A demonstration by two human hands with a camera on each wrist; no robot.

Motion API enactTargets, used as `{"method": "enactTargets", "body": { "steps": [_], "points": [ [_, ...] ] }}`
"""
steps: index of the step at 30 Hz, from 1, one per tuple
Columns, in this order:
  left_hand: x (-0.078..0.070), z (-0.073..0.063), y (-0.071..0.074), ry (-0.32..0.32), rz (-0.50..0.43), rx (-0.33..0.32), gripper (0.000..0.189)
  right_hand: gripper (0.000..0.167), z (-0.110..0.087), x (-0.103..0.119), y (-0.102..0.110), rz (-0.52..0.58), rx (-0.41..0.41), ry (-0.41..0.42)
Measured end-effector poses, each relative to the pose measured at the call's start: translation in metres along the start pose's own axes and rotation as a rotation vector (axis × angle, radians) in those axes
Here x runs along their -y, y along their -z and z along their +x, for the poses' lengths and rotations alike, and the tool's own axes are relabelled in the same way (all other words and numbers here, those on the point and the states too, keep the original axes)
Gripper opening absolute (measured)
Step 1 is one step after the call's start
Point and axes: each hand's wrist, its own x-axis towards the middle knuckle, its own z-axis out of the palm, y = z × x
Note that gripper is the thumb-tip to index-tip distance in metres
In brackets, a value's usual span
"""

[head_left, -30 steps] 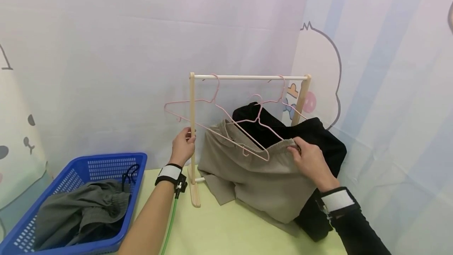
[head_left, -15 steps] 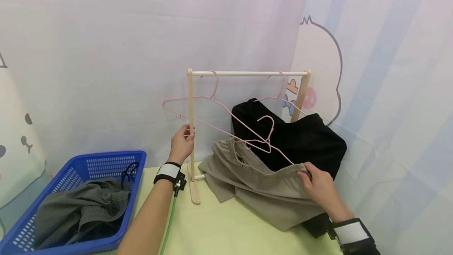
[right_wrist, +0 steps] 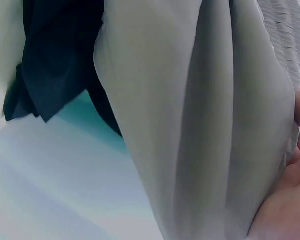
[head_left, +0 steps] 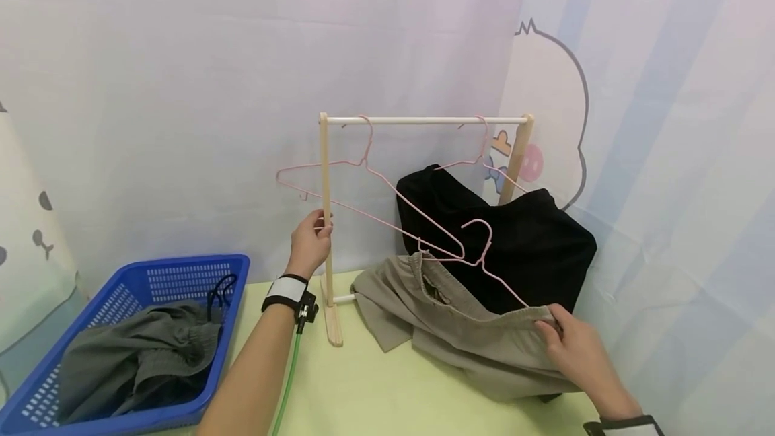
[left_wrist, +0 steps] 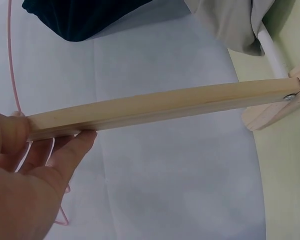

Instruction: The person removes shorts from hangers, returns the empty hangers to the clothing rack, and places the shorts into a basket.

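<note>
Taupe cloth, thin and matte, made up the soft shorts with a gathered elastic waistband (head_left: pixel 472 342), which sagged at the front of the pale-wood garment rack with a white rail (head_left: pixel 325 180), one leg against the pale yellow-green table (head_left: pixel 387 399). They looked light and floppy, unlikely to break or slip; the ribbed elastic seemed the best place to take hold, since the loose legs would only fold and swing.

Low at the front right of the rack, the right hand (head_left: pixel 575 348) pinched that waistband at its right corner between thumb and fingers. Out of the waist opening leaned a slim pink wire hanger with a curved hook (head_left: pixel 482 262), tilted and off the rail; its wire looked smooth, stiff and springy, probably easiest to steer by the neck. The left hand (head_left: pixel 310 242) had its fingers and thumb closed about the rack's left post, flat-sided and smooth-grained.

From the rack's rail hung a bare pink wire hanger (head_left: pixel 366 161) and, toward its right end, another pink hanger (head_left: pixel 482 155) apparently bearing a dense, dark black garment (head_left: pixel 502 237). Left of the rack stood a blue plastic basket with pierced walls (head_left: pixel 188 260), holding a crumpled dark-grey garment with an elastic band (head_left: pixel 133 362).
</note>
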Motion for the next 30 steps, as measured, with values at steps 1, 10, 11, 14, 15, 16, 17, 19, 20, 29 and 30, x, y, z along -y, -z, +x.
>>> {"method": "enactTargets", "body": {
  "steps": [1, 10, 11, 14, 15, 16, 17, 19, 20, 29, 30],
  "points": [
    [-0.001, 0.0, 0.0, 0.001, -0.001, -0.002, 0.034, 0.016, -0.002, -0.001, 0.003, -0.001, -0.003, 0.0],
    [-0.002, -0.001, 0.002, 0.003, 0.01, 0.022, 0.037, 0.027, -0.011, 0.0, 0.024, 0.122, -0.042, 0.071],
    [-0.003, -0.001, 0.003, 0.006, 0.019, 0.031, 0.039, 0.028, -0.012, 0.001, 0.026, 0.14, -0.045, 0.084],
    [-0.008, -0.007, 0.011, 0.024, 0.06, 0.05, 0.05, 0.033, -0.009, 0.005, 0.026, 0.18, -0.043, 0.131],
    [-0.011, -0.01, 0.015, 0.027, 0.077, 0.046, 0.054, 0.035, -0.007, 0.007, 0.026, 0.184, -0.04, 0.152],
    [-0.013, -0.013, 0.018, 0.027, 0.097, 0.04, 0.058, 0.037, -0.005, 0.009, 0.025, 0.19, -0.036, 0.173],
    [-0.017, -0.016, 0.022, 0.024, 0.113, 0.031, 0.06, 0.038, -0.003, 0.011, 0.024, 0.195, -0.03, 0.197],
    [-0.024, -0.024, 0.031, -0.015, 0.137, 0.022, 0.055, 0.038, 0.003, 0.017, 0.021, 0.205, -0.019, 0.246],
    [-0.029, -0.028, 0.036, -0.053, 0.149, 0.029, 0.05, 0.037, 0.006, 0.02, 0.02, 0.216, -0.018, 0.276],
    [-0.074, -0.084, 0.081, -0.246, 0.203, 0.45, 0.036, 0.032, 0.049, 0.052, 0.013, 0.31, -0.029, 0.457],
    [-0.076, -0.09, 0.086, -0.234, 0.212, 0.474, 0.039, 0.034, 0.053, 0.056, 0.013, 0.314, -0.029, 0.47]
  ]
}}
